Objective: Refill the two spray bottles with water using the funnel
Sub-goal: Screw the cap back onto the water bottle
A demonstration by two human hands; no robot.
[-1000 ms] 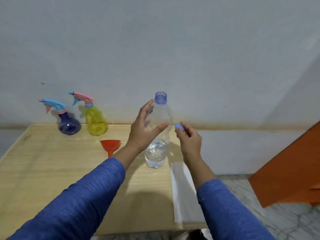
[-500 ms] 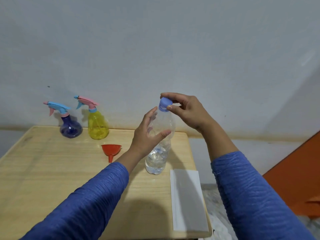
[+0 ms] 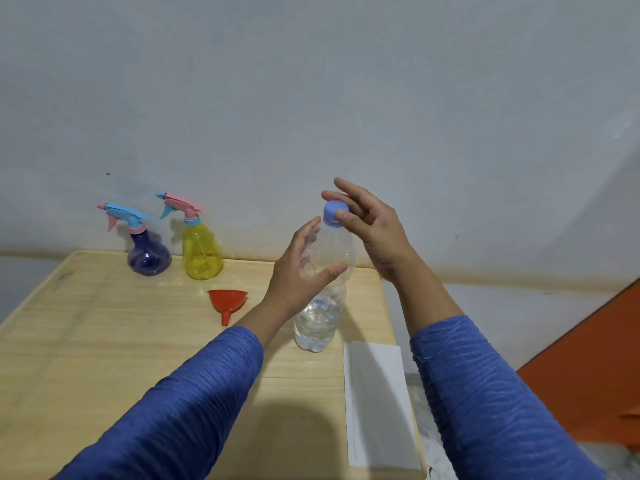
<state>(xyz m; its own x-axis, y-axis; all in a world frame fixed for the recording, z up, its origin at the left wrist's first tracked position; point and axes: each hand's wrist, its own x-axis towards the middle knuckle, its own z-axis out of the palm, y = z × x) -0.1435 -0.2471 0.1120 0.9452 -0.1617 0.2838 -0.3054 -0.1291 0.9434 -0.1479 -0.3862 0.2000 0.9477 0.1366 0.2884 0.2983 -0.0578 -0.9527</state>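
Note:
A clear plastic water bottle (image 3: 320, 320) stands upright on the wooden table (image 3: 104, 341), about a third full. My left hand (image 3: 301, 271) grips its middle. My right hand (image 3: 370, 226) pinches the blue cap (image 3: 333, 212) sitting on the bottle's neck. A red funnel (image 3: 228, 301) lies on its side left of the bottle. At the back left stand two spray bottles with their trigger heads on: a dark blue one (image 3: 147, 259) and a yellow one (image 3: 202, 252).
A white folded paper towel (image 3: 377, 403) lies along the table's right edge. The wall runs just behind the table. An orange panel (image 3: 588, 368) stands at the lower right, beyond the table, over a marbled floor.
My right hand brought the blue cap from beside the bottle up onto its neck and has turned on it. The left hand kept its hold on the bottle.

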